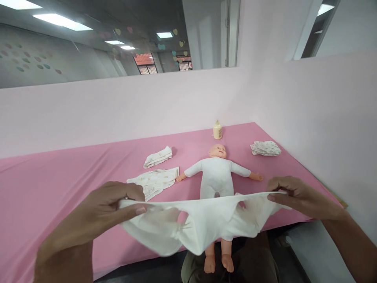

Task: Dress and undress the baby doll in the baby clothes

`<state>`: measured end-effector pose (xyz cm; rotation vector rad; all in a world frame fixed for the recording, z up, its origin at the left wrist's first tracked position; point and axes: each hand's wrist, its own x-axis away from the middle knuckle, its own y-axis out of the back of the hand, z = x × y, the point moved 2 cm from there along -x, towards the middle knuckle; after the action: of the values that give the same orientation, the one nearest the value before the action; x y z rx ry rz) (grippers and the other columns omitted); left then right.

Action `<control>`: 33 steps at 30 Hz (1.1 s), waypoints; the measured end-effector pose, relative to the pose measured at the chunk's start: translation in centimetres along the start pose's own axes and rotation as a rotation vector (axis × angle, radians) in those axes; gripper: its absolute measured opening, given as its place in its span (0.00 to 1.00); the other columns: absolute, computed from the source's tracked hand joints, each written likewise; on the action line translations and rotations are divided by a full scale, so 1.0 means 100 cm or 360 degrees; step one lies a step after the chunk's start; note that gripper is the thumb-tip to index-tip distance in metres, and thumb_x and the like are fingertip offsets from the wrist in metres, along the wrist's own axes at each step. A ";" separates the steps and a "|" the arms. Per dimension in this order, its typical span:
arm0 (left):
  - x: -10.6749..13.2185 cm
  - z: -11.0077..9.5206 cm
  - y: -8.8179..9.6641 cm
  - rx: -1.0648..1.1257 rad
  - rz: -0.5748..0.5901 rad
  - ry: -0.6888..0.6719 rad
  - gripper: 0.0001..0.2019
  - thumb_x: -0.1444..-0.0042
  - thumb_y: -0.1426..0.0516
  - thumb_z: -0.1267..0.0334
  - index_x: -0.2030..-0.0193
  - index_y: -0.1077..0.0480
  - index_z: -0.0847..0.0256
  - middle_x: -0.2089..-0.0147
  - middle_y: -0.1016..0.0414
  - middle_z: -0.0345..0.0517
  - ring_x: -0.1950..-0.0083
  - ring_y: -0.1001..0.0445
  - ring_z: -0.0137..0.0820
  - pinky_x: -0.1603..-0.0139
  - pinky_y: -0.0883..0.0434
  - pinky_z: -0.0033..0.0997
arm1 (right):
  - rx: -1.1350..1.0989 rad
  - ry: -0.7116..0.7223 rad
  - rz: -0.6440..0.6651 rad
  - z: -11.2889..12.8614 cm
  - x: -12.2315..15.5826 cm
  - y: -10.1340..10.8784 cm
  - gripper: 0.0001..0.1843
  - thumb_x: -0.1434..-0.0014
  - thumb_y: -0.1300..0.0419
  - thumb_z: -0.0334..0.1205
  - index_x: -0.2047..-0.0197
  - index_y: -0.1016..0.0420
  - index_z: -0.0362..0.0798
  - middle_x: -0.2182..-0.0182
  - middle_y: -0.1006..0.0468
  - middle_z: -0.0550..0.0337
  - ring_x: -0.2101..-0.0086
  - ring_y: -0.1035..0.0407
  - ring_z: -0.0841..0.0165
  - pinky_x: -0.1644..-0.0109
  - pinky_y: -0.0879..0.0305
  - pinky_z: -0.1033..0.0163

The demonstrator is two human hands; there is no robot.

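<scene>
A thin white cloth garment (216, 216) with small openings is stretched between my two hands. My left hand (118, 206) pinches its left end between thumb and fingers. At the other end, my right hand (297, 196) pinches the top edge in the same way. Behind the garment a baby doll (217, 173) lies on its back, arms spread, in a white suit. The garment hides part of its legs, and its bare feet show below. To the doll's left lies a spread patterned baby garment (157, 181).
A pink sheet (73, 173) covers the table. A folded patterned cloth (158, 157) lies at the back left, another folded cloth (265, 148) at the right. A pump bottle (217, 130) stands beyond the doll's head. Walls border the table at the back and right.
</scene>
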<state>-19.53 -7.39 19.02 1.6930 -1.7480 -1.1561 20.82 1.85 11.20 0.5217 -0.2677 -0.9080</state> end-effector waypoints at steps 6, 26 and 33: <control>-0.012 -0.004 0.001 0.0158 -0.0256 0.0578 0.16 0.49 0.40 0.49 0.72 0.29 0.62 0.76 0.30 0.36 0.75 0.36 0.22 0.77 0.41 0.18 | -0.0245 -0.0086 -0.0199 0.004 -0.011 0.012 0.20 0.44 0.40 0.58 0.71 0.27 0.48 0.76 0.31 0.60 0.75 0.38 0.70 0.74 0.42 0.65; 0.011 0.057 0.008 -0.0063 -0.0184 0.0597 0.19 0.55 0.43 0.39 0.74 0.29 0.53 0.76 0.29 0.40 0.75 0.34 0.32 0.79 0.39 0.25 | -0.0556 0.0033 -0.0050 -0.003 -0.022 -0.012 0.18 0.41 0.40 0.53 0.72 0.35 0.49 0.76 0.35 0.64 0.75 0.41 0.73 0.73 0.47 0.66; -0.046 0.136 -0.057 -0.0626 -0.0230 0.0902 0.16 0.41 0.52 0.50 0.61 0.31 0.58 0.64 0.25 0.44 0.63 0.28 0.36 0.62 0.33 0.31 | -0.0793 -0.0175 -0.0368 -0.014 -0.124 -0.075 0.20 0.45 0.39 0.52 0.76 0.43 0.50 0.82 0.45 0.71 0.80 0.51 0.75 0.76 0.54 0.67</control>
<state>-26.25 1.13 8.05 1.6975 -0.9993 -0.8819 8.98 8.55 5.91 0.0400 -0.0727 -1.1841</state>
